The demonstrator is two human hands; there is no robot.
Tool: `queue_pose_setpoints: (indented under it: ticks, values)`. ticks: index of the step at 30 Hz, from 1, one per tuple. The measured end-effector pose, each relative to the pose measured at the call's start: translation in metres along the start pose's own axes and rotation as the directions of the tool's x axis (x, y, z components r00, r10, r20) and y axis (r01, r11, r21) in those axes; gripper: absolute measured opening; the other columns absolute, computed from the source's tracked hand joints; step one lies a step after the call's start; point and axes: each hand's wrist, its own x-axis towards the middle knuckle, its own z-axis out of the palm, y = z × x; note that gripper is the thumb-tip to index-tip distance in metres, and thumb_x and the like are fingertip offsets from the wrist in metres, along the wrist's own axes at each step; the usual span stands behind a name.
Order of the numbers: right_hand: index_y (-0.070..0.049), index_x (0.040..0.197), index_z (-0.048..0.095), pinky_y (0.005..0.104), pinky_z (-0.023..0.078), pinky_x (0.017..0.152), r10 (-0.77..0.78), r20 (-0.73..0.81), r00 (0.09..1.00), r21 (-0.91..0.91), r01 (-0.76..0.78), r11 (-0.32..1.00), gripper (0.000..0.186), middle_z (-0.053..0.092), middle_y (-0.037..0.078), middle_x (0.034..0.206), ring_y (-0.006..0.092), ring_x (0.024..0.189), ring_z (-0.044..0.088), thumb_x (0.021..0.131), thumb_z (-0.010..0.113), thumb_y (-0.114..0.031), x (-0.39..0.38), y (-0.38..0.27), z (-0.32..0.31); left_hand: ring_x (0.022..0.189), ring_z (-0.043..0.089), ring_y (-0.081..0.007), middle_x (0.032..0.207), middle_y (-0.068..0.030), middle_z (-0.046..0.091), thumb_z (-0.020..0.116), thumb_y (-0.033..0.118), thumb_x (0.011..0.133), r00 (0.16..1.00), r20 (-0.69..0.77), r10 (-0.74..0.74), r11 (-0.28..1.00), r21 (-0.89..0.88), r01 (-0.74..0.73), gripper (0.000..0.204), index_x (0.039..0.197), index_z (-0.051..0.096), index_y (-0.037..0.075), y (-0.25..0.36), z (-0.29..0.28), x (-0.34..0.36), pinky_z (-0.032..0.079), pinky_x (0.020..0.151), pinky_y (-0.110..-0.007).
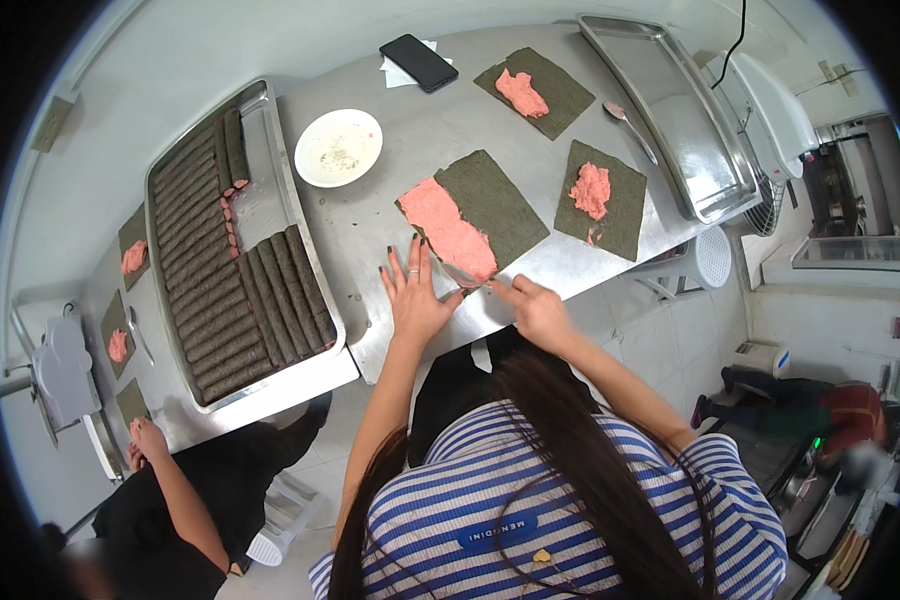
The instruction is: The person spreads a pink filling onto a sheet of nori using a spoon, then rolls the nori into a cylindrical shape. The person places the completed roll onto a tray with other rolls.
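The scene is viewed from the wearer's head by the left fisheye camera, which is aimed down past the striped shirt at the steel table. The left hand and right hand are seen from near above, while the wall and tiled floor are curved toward the view's edges.

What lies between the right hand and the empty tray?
From the right hand to the tray, the head view shows a green sheet with pink paste on it, then a spoon.
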Motion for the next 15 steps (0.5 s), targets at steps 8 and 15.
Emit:
queue_pose_setpoints:
  ticks: [8, 15]
  values:
    - [-0.014, 0.105, 0.07, 0.0379, 0.051, 0.064, -0.389, 0.288, 0.875, -0.184, 0.449, 0.874, 0.039, 0.057, 0.005, 0.083, 0.0239, 0.077, 0.061, 0.068, 0.06, -0.003, 0.066, 0.049, -0.074, 0.144, 0.008, -0.0428, 0.158, -0.0063, 0.016, 0.075, 0.044, 0.067, 0.999, -0.044, 0.002, 1.0, -0.017, -0.002, 0.106, 0.149, 0.02, 0.005, 0.003, 0.0, -0.001, 0.009, 0.114, -0.059]
    - [-0.015, 0.104, 0.069, 0.038, 0.052, 0.064, -0.455, 0.34, 0.823, -0.217, 0.539, 0.814, 0.038, 0.057, 0.003, 0.086, 0.0234, 0.08, 0.062, 0.07, 0.059, -0.002, 0.12, 0.05, -0.057, 0.144, 0.01, -0.0411, 0.157, -0.0061, 0.02, 0.077, 0.043, 0.065, 0.998, -0.064, -0.021, 1.0, -0.012, 0.02, 0.104, 0.147, 0.026, 0.004, 0.005, -0.001, -0.004, 0.01, 0.115, -0.057]
